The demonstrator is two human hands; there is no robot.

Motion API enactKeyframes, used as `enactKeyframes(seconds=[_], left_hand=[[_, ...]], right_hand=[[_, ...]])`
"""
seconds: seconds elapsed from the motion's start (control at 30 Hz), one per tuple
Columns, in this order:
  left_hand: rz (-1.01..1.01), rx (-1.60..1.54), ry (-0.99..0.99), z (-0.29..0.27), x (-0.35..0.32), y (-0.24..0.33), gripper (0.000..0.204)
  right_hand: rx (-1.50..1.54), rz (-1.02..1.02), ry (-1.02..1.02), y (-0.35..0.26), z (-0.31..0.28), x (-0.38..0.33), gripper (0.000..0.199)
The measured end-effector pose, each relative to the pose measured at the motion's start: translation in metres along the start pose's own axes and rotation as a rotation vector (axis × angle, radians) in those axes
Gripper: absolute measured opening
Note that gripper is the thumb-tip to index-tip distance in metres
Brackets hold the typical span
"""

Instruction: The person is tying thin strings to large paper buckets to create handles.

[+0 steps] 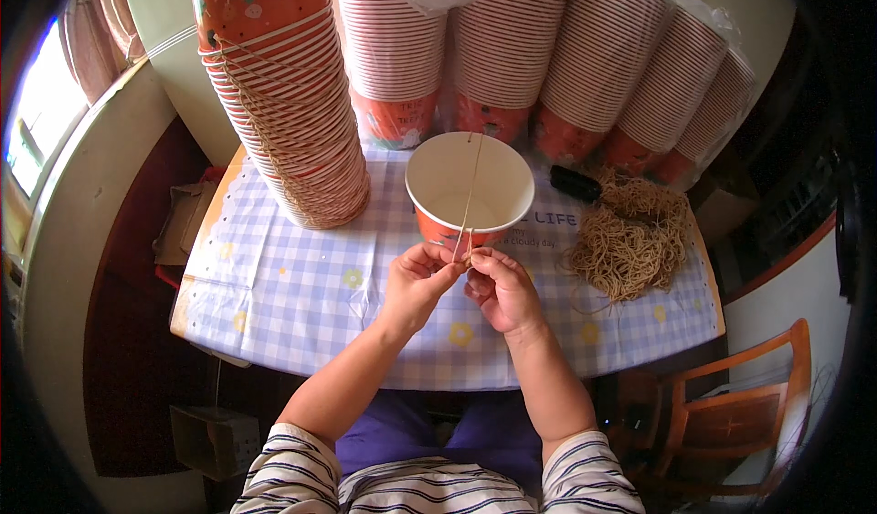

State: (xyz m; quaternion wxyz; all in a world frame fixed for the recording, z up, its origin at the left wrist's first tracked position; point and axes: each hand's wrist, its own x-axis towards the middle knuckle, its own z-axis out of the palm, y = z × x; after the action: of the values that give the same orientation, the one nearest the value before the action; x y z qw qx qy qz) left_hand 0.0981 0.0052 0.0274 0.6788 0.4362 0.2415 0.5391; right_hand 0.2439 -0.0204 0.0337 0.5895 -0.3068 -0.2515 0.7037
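An orange paper bucket [437, 230] with a white inside stands upright on the table in front of me. A tan string [472, 185] runs from a hole in its far rim across the mouth to the near rim. Just below that near rim, my left hand [420, 281] pinches the string between thumb and fingertips. Close beside it, almost touching, my right hand [501, 286] pinches the string too. The fingers partly hide the string's end, and I cannot tell whether a knot is in it.
A tall stack of orange buckets [283, 103] with strings hanging down its side stands left. Several plastic-wrapped bucket stacks [507, 39] line the back. A heap of tan strings [630, 240] and a black object [575, 183] lie right on the checked tablecloth [320, 304]. A wooden chair [731, 413] stands lower right.
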Motion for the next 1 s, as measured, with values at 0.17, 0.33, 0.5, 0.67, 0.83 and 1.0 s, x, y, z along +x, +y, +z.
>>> enactKeyframes(seconds=[0.17,0.33,0.5,0.67,0.83,1.0], left_hand=[[0.014,0.021,0.009,0.001,0.000,0.000,0.010],[0.023,0.046,0.030,0.002,0.000,0.001,0.010],[0.060,0.105,0.052,0.002,0.000,0.001,0.008],[0.123,0.223,0.053,0.003,0.000,0.002,0.006],[0.156,0.298,0.041,0.005,0.000,0.003,0.006],[0.228,0.326,0.041,0.005,0.000,0.002,0.008]], right_hand=[[0.030,0.024,0.012,0.000,0.001,-0.001,0.010],[-0.063,-0.015,-0.015,-0.001,0.003,-0.002,0.010],[-0.258,-0.114,0.019,-0.002,0.008,-0.003,0.011],[-0.382,-0.244,0.029,-0.002,0.015,-0.004,0.011],[-0.313,-0.172,0.087,-0.001,0.008,-0.001,0.011],[-0.167,-0.113,0.102,-0.005,0.007,-0.002,0.011]])
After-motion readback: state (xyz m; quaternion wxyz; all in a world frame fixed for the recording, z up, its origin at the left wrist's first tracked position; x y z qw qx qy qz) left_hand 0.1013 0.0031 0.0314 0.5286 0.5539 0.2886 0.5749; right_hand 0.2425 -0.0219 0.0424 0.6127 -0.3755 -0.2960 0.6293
